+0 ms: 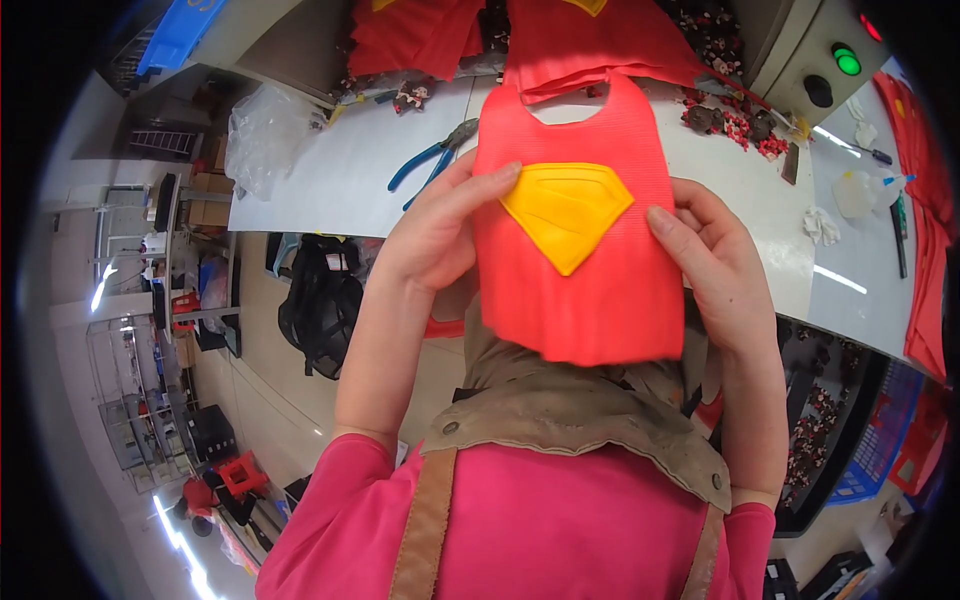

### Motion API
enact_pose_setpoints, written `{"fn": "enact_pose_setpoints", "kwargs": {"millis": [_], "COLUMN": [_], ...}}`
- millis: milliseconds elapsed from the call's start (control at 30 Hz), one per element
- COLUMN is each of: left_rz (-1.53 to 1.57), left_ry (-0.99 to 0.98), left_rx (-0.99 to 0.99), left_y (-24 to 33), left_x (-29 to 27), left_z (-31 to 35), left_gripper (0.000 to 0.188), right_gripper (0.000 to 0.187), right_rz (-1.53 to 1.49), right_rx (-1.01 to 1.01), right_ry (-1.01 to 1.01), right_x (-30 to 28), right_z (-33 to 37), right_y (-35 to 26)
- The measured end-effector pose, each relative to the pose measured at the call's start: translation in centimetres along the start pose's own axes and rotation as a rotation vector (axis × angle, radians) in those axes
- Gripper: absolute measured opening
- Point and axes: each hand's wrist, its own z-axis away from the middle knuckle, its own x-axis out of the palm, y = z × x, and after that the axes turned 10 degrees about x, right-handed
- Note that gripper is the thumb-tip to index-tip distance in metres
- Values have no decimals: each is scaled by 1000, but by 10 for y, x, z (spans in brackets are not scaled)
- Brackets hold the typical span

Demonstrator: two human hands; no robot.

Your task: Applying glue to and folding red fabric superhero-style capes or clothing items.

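Observation:
Between my hands hangs a small red cape [590, 310] with a curved neck cut-out at its top and a yellow shield-shaped patch [568, 212] on its middle. My left hand [445, 225] grips the left edge, its thumb lying near the patch's upper left corner. On the opposite edge, my right hand [705, 245] pinches the cloth between thumb and fingers. The cape's lower hem falls loose in front of my apron [580, 425]. Fingers behind the cloth are partly hidden.
Blue-handled pliers [425, 162] and a clear plastic bag [268, 140] lie on the white table [340, 195]. More red capes [600, 45] are heaped at the back, near small dark and red pieces [750, 130]. A white bottle [862, 192] stands right; a black bag [322, 305] sits below left.

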Motion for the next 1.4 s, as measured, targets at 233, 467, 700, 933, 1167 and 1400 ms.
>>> {"fn": "enact_pose_setpoints", "kwargs": {"millis": [233, 467, 700, 933, 1167, 1400], "left_rz": [-80, -332, -314, -319, -350, -351], "left_ry": [-48, -38, -18, -48, -41, -41], "left_rx": [62, 166, 175, 179, 206, 208], "left_y": [16, 27, 31, 31, 30, 26], "left_x": [20, 27, 33, 30, 33, 26], "left_z": [33, 45, 50, 51, 53, 47], "left_gripper": [45, 46, 50, 46, 46, 44], "right_gripper": [34, 35, 34, 35, 36, 35], "right_rz": [-27, -53, -50, -47, -40, -50], "right_rx": [39, 49, 49, 49, 46, 47], "right_ry": [53, 32, 30, 27, 27, 59], "right_x": [-18, -17, -14, -12, -12, -14], "right_z": [-15, -19, -20, -19, -20, -21], "right_y": [10, 16, 14, 14, 14, 16]}}
